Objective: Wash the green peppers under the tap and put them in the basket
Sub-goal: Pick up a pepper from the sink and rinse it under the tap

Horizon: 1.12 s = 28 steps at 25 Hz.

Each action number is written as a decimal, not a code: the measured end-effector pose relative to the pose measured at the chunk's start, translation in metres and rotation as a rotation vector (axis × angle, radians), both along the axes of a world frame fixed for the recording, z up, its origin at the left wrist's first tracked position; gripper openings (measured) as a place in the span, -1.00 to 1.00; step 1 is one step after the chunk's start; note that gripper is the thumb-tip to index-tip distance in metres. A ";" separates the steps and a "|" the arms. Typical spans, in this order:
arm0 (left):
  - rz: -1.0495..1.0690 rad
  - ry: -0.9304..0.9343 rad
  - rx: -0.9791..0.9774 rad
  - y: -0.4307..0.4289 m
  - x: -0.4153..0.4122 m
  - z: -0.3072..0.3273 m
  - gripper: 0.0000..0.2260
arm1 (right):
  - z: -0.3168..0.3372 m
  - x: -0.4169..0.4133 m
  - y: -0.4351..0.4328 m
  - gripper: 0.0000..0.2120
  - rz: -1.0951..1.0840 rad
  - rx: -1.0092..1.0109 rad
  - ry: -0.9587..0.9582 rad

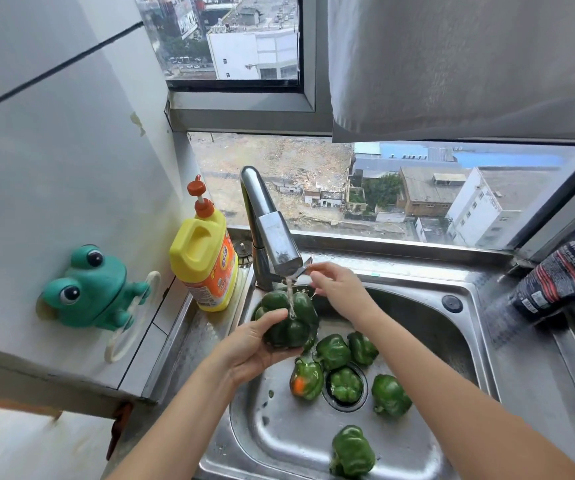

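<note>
Pepper [288,320] is gripped in the left hand [248,348] under the stream from the tap [268,230]; turn it so every side rinses. Right hand [336,287] pinches the lever [306,266]. More peppers [390,394] wait nearer right in the sink [279,431].

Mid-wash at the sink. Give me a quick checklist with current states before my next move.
1. Water running: ok. A stream falls from the tap onto the held pepper.
2. Grip on the pepper: ok. The left hand has its fingers curled round it.
3. Tap control: ok. The right hand pinches the tap lever.
4. Basket ready: cannot tell. None is in view.
5. Peppers left: not ok. Six loose peppers lie in the sink.
6. Drain free: not ok. One pepper sits on the drain.
</note>
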<state>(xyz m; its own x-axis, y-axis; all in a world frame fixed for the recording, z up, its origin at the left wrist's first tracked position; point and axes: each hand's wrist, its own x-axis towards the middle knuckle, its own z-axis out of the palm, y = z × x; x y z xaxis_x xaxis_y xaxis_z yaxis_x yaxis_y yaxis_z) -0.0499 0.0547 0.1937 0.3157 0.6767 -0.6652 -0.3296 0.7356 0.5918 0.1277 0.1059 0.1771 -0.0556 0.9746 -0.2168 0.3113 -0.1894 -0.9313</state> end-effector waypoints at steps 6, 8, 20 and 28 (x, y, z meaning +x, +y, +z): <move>-0.142 0.068 0.087 -0.003 -0.011 -0.013 -0.50 | -0.024 0.002 0.053 -0.06 0.220 -0.235 -0.152; -0.165 0.136 0.154 -0.006 -0.013 -0.018 -0.43 | -0.036 -0.002 0.059 -0.03 0.237 -0.311 -0.150; -0.456 0.908 1.078 -0.017 -0.021 -0.017 -0.22 | -0.049 -0.018 0.071 -0.81 0.138 -0.331 -0.066; -0.496 0.968 1.138 -0.021 -0.030 -0.021 -0.17 | -0.040 -0.039 0.079 -0.84 -0.001 -0.178 -0.076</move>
<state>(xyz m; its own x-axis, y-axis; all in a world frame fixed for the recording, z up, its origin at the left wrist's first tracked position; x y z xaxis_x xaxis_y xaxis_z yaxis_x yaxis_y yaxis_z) -0.0801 0.0333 0.1727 0.4225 0.9060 0.0270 0.6169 -0.3092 0.7237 0.0887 0.1848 0.1375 -0.0317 0.9205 -0.3895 0.3794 -0.3495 -0.8567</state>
